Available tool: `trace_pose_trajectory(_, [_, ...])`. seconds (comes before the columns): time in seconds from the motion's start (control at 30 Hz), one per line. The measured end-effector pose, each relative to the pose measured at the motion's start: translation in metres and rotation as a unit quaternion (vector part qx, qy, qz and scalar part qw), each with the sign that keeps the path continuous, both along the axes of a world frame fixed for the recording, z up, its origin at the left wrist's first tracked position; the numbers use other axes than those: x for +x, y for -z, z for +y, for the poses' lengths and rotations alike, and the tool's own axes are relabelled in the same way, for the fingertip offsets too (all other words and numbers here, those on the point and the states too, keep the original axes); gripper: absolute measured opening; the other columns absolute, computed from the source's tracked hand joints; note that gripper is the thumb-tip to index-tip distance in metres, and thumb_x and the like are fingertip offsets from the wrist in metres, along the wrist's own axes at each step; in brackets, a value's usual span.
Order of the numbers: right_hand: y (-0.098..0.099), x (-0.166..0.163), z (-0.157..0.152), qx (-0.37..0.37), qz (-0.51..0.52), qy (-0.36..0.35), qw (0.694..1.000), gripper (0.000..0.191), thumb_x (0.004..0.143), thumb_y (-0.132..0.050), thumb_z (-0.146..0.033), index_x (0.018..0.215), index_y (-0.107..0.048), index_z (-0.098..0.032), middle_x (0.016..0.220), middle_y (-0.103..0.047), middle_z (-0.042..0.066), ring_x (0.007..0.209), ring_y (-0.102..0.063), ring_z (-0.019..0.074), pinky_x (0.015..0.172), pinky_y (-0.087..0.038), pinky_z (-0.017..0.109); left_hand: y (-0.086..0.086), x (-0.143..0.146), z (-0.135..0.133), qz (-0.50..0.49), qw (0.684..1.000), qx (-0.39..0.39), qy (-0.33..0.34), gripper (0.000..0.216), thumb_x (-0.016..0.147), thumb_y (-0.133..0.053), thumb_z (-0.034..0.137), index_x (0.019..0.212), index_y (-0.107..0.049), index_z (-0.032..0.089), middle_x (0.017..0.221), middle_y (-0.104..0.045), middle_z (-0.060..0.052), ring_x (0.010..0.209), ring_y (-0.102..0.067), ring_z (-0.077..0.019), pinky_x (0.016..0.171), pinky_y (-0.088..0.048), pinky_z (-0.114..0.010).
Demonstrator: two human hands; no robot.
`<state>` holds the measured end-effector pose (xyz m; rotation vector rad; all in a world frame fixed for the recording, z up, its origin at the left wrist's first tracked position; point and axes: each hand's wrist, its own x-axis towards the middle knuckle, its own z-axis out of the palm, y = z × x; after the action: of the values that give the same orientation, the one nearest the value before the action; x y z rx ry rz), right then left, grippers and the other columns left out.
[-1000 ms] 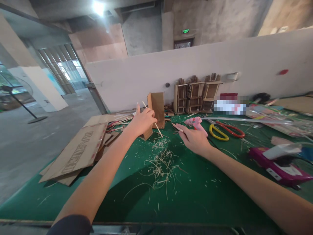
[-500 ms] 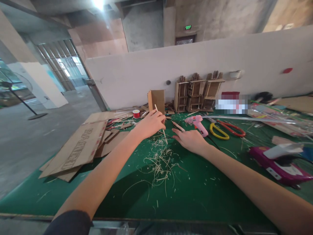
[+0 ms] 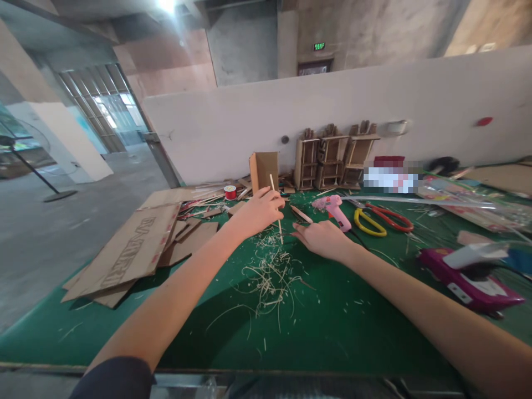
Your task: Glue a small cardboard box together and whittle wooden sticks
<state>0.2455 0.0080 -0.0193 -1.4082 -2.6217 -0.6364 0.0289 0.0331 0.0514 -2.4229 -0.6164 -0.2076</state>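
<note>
A green EXIT sign (image 3: 319, 46) glows near the concrete wall (image 3: 374, 33). Above the green worktop (image 3: 353, 332), the left hand (image 3: 262, 210) grips 1 stick (image 3: 280, 229); the right hand's (image 3: 323, 238) hold I can't tell.

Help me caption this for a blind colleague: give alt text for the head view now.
A person's left hand holds a thin pale stick near shavings on a green table, with the right hand close by. Behind stands a folded cardboard piece; to the right lie a pink glue gun and scissors with yellow and red handles.
</note>
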Motion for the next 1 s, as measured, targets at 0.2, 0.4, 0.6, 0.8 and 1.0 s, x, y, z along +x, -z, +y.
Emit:
trace_pose_trajectory(0.2, [-0.004, 0.002, -0.004, 0.000, -0.007, -0.015, 1.000, 0.051, 0.099, -0.024, -0.041, 0.120, -0.060, -0.012, 0.072, -0.071, 0.016, 0.058, -0.066, 0.0242, 0.047, -0.031, 0.028, -0.001, 0.006, -0.006, 0.007, 1.000, 0.015, 0.012, 0.019, 0.084, -0.057, 0.009, 0.085, -0.071, 0.021, 0.115, -0.062, -0.004, 0.121, -0.043, -0.0236, 0.111, -0.022, -0.046])
trace_pose_trajectory(0.4, [-0.005, 0.004, -0.004, -0.009, -0.005, -0.014, 1.000, 0.051, 0.098, -0.022, -0.041, 0.122, -0.058, -0.014, 0.070, -0.070, 0.014, 0.055, -0.064, 0.0227, 0.046, -0.030, 0.028, 0.000, 0.009, -0.010, 0.008, 0.999, 0.042, 0.033, 0.022, 0.088, -0.052, 0.009, 0.082, -0.070, 0.021, 0.114, -0.064, -0.003, 0.124, -0.043, -0.0221, 0.113, -0.022, -0.046])
trace_pose_trajectory(0.6, [-0.005, 0.002, -0.003, -0.051, 0.040, -0.008, 0.998, 0.046, 0.097, -0.028, -0.040, 0.115, -0.064, -0.017, 0.071, -0.069, 0.013, 0.054, -0.062, 0.0196, 0.048, -0.031, 0.027, 0.007, 0.005, 0.000, -0.005, 0.997, 0.055, 0.046, 0.020, 0.090, -0.050, 0.013, 0.087, -0.069, 0.021, 0.105, -0.068, -0.003, 0.116, -0.049, -0.0184, 0.109, -0.027, -0.041])
trace_pose_trajectory(0.8, [-0.004, 0.000, -0.005, -0.077, 0.049, -0.002, 0.996, 0.046, 0.098, -0.027, -0.040, 0.121, -0.062, -0.020, 0.078, -0.072, 0.012, 0.061, -0.066, 0.0205, 0.050, -0.038, 0.026, 0.012, 0.002, 0.004, -0.011, 0.995, 0.076, 0.061, 0.027, 0.093, -0.042, 0.010, 0.092, -0.067, 0.020, 0.101, -0.068, -0.003, 0.110, -0.052, -0.0175, 0.105, -0.030, -0.038])
trace_pose_trajectory(1.0, [-0.002, 0.004, -0.003, -0.103, 0.059, 0.008, 0.993, 0.048, 0.097, -0.028, -0.041, 0.124, -0.062, -0.021, 0.082, -0.073, 0.014, 0.067, -0.069, 0.0251, 0.053, -0.043, 0.031, 0.008, -0.007, 0.011, -0.017, 0.995, 0.078, 0.052, 0.027, 0.093, -0.042, 0.012, 0.094, -0.068, 0.019, 0.098, -0.069, -0.005, 0.104, -0.054, -0.0174, 0.097, -0.037, -0.035])
